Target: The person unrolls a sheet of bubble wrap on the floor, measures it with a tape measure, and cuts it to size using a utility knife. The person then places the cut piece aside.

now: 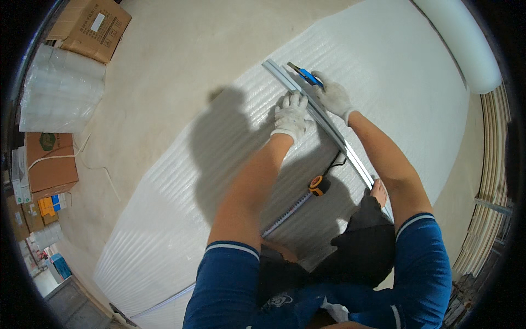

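Note:
My left hand [291, 117], in a white work glove, presses its fingers flat against a long grey metal channel bar [350, 152]. My right hand [335, 97], gloved as well, is closed around a blue utility knife [308, 77]; the knife's tip points up and left beside the bar's far end. Under the bar lies a white foam sheet [413, 82] on the floor. My bare foot [379, 193] is by the bar's near end. A black and orange tape measure [318, 185] rests on the sheet between my arms, its blade pulled out toward me.
A thick white foam roll [466, 46] lies at the far right. Stacked long strips [490, 164] line the right edge. On the left stand a cardboard box [90, 30], a plastic-wrapped bundle [63, 88] and a brown carton [52, 164], with a white cord [104, 169] on the floor.

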A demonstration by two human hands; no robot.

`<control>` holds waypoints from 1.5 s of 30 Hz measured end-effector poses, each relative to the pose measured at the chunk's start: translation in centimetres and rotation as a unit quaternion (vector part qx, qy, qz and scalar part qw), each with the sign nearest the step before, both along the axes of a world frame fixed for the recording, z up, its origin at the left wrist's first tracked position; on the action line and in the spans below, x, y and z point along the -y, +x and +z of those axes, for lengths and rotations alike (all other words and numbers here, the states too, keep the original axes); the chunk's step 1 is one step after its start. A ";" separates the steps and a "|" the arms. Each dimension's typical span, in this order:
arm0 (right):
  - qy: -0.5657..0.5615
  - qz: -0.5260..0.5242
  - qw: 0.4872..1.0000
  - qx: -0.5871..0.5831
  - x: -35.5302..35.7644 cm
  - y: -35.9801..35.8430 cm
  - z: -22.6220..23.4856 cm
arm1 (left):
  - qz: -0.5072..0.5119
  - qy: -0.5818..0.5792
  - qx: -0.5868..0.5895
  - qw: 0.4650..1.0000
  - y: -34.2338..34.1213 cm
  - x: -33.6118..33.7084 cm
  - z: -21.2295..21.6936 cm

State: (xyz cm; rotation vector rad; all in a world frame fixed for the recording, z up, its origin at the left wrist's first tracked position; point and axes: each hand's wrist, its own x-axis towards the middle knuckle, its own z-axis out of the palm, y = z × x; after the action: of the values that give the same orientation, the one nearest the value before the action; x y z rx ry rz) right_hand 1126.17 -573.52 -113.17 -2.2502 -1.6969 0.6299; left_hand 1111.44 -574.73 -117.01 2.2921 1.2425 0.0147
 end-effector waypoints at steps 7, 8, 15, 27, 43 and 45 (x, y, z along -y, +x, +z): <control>0.031 0.070 0.997 0.009 -5.5 -0.6 -2.7 | -0.006 0.059 -0.094 0.994 2.8 -0.7 -1.0; 0.051 0.098 0.994 -0.001 -4.7 2.4 -2.7 | -0.009 0.084 -0.101 0.991 2.9 -0.7 -1.0; 0.035 0.135 0.990 0.017 -8.4 -1.4 -3.2 | -0.036 0.161 -0.135 0.977 2.5 -1.1 -1.7; -0.155 0.087 0.984 -0.030 18.6 11.7 2.0 | -0.060 0.153 -0.101 0.981 2.6 -1.7 -3.5; -0.264 0.066 0.960 0.070 25.6 11.7 3.5 | -0.121 0.034 0.011 0.992 12.9 14.9 -1.9; -0.267 0.061 0.957 0.095 25.5 10.9 3.7 | -0.116 0.005 0.014 0.993 13.1 14.8 -1.8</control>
State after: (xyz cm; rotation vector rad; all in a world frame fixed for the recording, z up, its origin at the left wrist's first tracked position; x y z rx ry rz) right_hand 1137.05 -599.03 -109.48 -2.6505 -1.9527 1.0371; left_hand 1124.50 -589.49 -118.77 2.4224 0.9566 -0.0304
